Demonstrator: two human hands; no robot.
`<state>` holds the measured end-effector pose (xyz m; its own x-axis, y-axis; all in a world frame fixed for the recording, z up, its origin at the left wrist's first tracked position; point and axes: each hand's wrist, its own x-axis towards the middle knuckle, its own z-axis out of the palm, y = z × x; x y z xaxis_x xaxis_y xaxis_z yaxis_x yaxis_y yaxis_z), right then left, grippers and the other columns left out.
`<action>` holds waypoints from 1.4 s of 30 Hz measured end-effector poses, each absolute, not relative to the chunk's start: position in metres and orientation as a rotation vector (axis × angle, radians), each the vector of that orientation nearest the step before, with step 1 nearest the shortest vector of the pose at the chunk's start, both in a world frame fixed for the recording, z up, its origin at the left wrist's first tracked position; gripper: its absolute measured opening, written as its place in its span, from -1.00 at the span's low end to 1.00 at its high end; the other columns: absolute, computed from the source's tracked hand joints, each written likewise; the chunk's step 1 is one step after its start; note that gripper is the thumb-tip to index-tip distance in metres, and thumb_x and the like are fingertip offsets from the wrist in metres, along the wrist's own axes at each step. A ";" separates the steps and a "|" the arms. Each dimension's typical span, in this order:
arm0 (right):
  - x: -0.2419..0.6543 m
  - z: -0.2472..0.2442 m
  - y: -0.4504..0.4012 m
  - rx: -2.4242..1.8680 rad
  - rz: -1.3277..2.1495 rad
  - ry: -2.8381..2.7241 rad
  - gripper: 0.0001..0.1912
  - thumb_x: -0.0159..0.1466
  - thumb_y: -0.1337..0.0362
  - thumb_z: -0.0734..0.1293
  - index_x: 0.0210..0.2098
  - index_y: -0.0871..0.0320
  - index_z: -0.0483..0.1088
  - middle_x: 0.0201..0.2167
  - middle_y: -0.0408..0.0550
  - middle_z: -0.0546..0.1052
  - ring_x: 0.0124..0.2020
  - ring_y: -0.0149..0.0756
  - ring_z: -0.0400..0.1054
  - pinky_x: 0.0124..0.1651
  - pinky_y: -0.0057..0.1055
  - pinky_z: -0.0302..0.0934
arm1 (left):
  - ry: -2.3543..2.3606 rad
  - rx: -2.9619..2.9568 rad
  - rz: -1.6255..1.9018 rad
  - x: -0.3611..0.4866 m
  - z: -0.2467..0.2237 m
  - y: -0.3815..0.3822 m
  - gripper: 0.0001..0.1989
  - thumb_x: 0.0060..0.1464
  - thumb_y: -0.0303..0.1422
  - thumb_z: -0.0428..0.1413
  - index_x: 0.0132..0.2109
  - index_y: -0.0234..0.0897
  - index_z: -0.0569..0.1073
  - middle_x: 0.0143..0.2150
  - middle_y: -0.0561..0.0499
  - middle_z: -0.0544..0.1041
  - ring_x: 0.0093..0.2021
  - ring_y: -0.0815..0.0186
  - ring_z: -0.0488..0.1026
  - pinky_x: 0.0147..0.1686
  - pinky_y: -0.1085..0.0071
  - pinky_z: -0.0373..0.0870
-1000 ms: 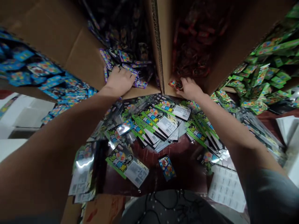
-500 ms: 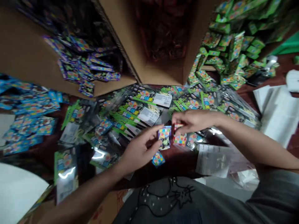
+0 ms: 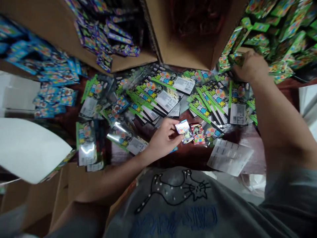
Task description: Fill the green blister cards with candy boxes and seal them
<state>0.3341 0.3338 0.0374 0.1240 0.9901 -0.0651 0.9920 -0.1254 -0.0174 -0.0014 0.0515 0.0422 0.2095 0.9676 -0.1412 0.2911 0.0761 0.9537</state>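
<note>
My left hand [image 3: 164, 137] is closed, pinching a small purple-edged packet [image 3: 184, 131] between thumb and fingers just above the dark red tabletop. Right beside it a red packet [image 3: 198, 134] lies flat on the table. A blue packet [image 3: 174, 149] shows only partly from under my left hand. My right hand [image 3: 254, 67] is stretched out to the near edge of the pile of green packets [image 3: 279, 49]. Its thumb and fingers are bent round a green packet [image 3: 236, 59], partly hidden and slightly blurred.
Printed clear bags [image 3: 165, 91] with green headers spread across the middle. Behind stand cardboard boxes [image 3: 190, 58], one holding purple packets [image 3: 114, 36]. Blue packets [image 3: 56, 76] are heaped at left. A translucent printed sheet [image 3: 230, 157] lies at front right, a white curved sheet [image 3: 34, 148] at front left.
My right hand has left the red packet, which now lies on the table, and reached up and right to the green pile. My left hand still holds the purple-edged packet. The view has shifted.
</note>
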 end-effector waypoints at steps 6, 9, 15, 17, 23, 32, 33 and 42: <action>0.365 0.066 0.300 2.193 0.234 2.323 0.25 0.22 -0.46 -0.12 0.03 0.62 0.59 0.08 0.45 0.61 0.14 0.33 0.45 -0.13 0.23 0.02 | 1.260 2.643 0.709 -0.021 0.058 0.051 -0.52 0.31 -0.55 0.20 0.27 -0.02 0.43 0.11 -0.03 0.64 0.06 0.16 0.64 0.05 0.17 0.60; 0.382 0.101 0.255 1.744 -0.133 2.673 0.31 0.09 -0.61 -0.13 0.03 0.37 0.66 0.06 0.21 0.68 0.10 0.17 0.49 -0.11 0.17 0.13 | 0.759 2.952 0.568 -0.036 0.059 0.069 -0.65 0.37 -0.47 0.20 0.18 0.07 0.51 0.08 0.11 0.68 0.17 0.19 0.63 0.12 0.18 0.58; 0.352 0.100 0.172 0.695 -1.105 2.730 -0.63 0.38 0.20 0.31 0.10 -0.07 0.63 0.19 -0.05 0.63 0.15 -0.16 0.53 0.19 -0.03 0.41 | 0.500 2.913 0.124 -0.037 0.044 0.098 -0.76 0.41 -0.48 0.14 0.08 -0.08 0.61 0.16 0.02 0.69 0.32 0.22 0.55 0.26 0.21 0.54; 0.337 0.086 0.164 0.603 -1.095 2.714 -0.55 0.30 0.34 0.27 0.08 -0.07 0.63 0.25 -0.07 0.59 0.26 -0.10 0.46 0.28 0.06 0.37 | 0.556 2.920 0.085 -0.034 0.041 0.095 -0.73 0.40 -0.53 0.11 0.08 -0.14 0.61 0.20 -0.02 0.67 0.35 0.21 0.52 0.37 0.17 0.48; 0.319 0.082 0.150 1.001 -0.426 2.884 -0.50 0.44 0.14 0.24 0.25 0.22 0.53 0.27 0.30 0.51 0.31 0.20 0.35 0.40 0.25 0.19 | 0.848 2.833 0.203 -0.056 0.065 0.067 -0.59 0.35 -0.36 0.18 0.29 -0.25 0.53 0.35 -0.17 0.56 0.41 0.05 0.47 0.51 -0.03 0.29; 0.294 0.066 0.072 1.151 -0.117 2.611 -0.19 0.48 -0.15 0.18 0.40 0.43 0.29 0.23 0.42 0.51 0.17 0.30 0.39 0.09 0.10 0.36 | 0.944 2.775 -0.317 -0.155 0.076 0.012 -0.15 0.08 -0.42 0.34 0.49 -0.06 0.33 0.61 -0.15 0.22 0.58 -0.13 0.20 0.59 -0.25 -0.10; 0.291 0.063 0.074 1.099 -0.136 2.650 -0.21 0.48 -0.10 0.20 0.44 0.41 0.25 0.28 0.41 0.47 0.21 0.29 0.37 0.14 0.11 0.35 | 0.963 2.779 -0.353 -0.164 0.076 0.011 -0.17 0.10 -0.49 0.28 0.50 -0.04 0.33 0.60 -0.12 0.23 0.58 -0.10 0.20 0.59 -0.24 -0.10; 0.198 0.045 0.078 0.899 -0.568 2.986 0.05 0.33 -0.31 0.37 0.59 0.09 0.04 0.60 0.24 0.14 0.54 0.36 0.02 0.42 0.34 0.09 | 1.183 2.645 -0.135 -0.156 0.059 -0.006 -0.20 0.16 -0.28 0.31 0.51 -0.18 0.31 0.38 -0.31 0.46 0.28 -0.20 0.48 0.39 -0.23 0.23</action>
